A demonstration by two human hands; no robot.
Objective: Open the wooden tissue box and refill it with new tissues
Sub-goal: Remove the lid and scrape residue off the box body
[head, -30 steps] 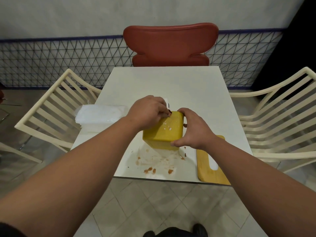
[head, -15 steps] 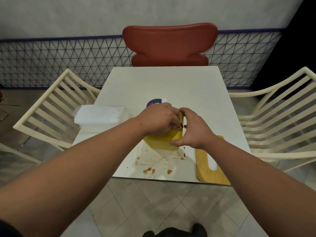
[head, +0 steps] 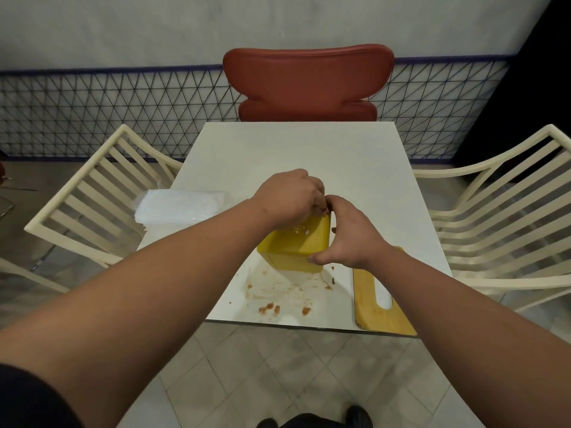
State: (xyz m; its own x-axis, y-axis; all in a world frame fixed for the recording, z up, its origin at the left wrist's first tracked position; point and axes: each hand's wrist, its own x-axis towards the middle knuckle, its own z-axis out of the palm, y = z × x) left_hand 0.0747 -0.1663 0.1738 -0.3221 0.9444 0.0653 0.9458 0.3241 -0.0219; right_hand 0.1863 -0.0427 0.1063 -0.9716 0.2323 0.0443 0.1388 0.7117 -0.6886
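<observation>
I can't find any words, numbers or signs to read here. The yellow wooden box (head: 295, 247) has plain sides with no letters. The clear pack of tissues (head: 182, 206) to the left of the box shows no print that I can make out.

Yellow wooden tissue box (head: 296, 247) tilted on white table (head: 309, 149), left hand (head: 292, 197) and right hand (head: 349, 234) gripping it, lid (head: 380, 299) beside

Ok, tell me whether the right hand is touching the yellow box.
Touching. The head view shows the right hand wrapped around the yellow box's right side, thumb on its near edge.
</observation>
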